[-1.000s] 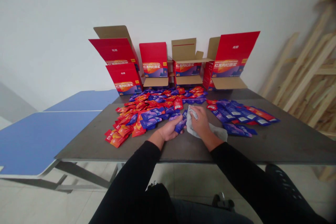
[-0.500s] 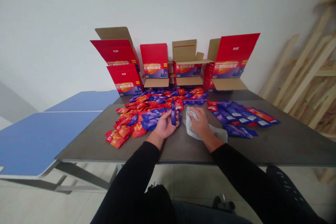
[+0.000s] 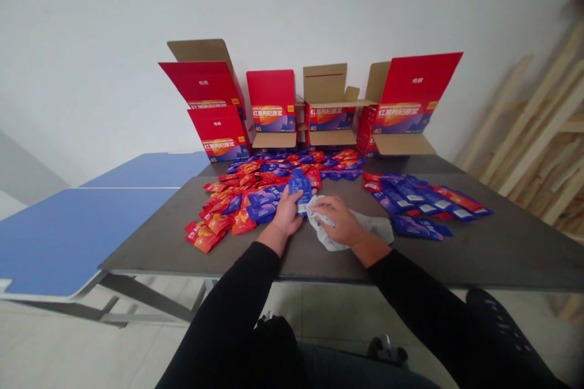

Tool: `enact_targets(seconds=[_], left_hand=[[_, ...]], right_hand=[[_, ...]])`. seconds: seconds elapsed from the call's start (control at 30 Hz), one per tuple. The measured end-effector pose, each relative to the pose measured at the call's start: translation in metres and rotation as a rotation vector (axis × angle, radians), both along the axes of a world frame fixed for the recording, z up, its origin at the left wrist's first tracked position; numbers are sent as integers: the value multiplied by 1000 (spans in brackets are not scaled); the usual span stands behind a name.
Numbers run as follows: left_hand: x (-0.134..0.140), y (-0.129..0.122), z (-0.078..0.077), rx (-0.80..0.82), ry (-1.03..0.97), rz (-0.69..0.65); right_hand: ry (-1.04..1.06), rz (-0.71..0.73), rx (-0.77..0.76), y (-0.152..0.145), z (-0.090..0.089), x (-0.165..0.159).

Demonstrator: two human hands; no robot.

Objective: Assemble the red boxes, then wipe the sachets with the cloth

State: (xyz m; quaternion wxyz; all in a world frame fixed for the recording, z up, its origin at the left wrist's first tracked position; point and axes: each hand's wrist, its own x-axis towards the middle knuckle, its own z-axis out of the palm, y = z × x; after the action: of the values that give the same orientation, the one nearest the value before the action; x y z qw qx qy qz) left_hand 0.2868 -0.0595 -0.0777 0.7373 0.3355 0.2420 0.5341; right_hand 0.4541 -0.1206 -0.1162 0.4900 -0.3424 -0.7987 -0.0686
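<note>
A blue-purple sachet (image 3: pixel 300 189) is gripped in my left hand (image 3: pixel 287 211), its printed face turned up toward me. Bunched in my right hand (image 3: pixel 340 220) is a light grey cloth (image 3: pixel 329 242), its edge up against the sachet's right side and its loose end trailing right over the table. To the left of my left hand spreads a heap of red sachets (image 3: pixel 214 219) and blue sachets (image 3: pixel 262 203). Beyond my right hand lies a group of mostly blue sachets (image 3: pixel 413 194), with a single one (image 3: pixel 417 227) nearest me.
Open red cartons (image 3: pixel 219 134) line the back of the dark grey table (image 3: pixel 328 267) against the wall, including a wide-flapped carton (image 3: pixel 406 97) at the right. A blue table-tennis table (image 3: pixel 91 231) adjoins on the left. Wooden slats (image 3: pixel 515 127) lean at the right.
In my left hand the sachet has turned from edge-on to face-up. My right hand has shifted slightly left with the cloth, bringing it against the sachet.
</note>
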Motion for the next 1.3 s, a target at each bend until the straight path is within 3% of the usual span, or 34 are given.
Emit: enact_targets(seconds=[0.13, 0.27, 0.8, 0.87, 0.97, 1.07, 1.17, 1.3], left_hand=[[2, -3, -1, -46, 8, -134], [3, -6, -4, -59, 50, -225], [-3, -6, -8, -253, 192, -452], [-2, -5, -7, -267, 137, -436], [-2, -2, -5, -289, 80, -424], [-5, 0, -4, -305, 52, -497], [-8, 1, -5, -302, 32, -568], [-8, -2, -6, -250, 36, -579]], right_hand=[[-152, 49, -22, 3, -3, 0], [-137, -42, -74, 6, -5, 2], [346, -431, -66, 15, -4, 14], [295, -370, -33, 11, -2, 13], [66, -146, -17, 2, 2, 5], [-171, 11, -57, -5, 5, -5], [-287, 43, -89, -9, 7, -11], [-277, 18, -105, -7, 6, -11]])
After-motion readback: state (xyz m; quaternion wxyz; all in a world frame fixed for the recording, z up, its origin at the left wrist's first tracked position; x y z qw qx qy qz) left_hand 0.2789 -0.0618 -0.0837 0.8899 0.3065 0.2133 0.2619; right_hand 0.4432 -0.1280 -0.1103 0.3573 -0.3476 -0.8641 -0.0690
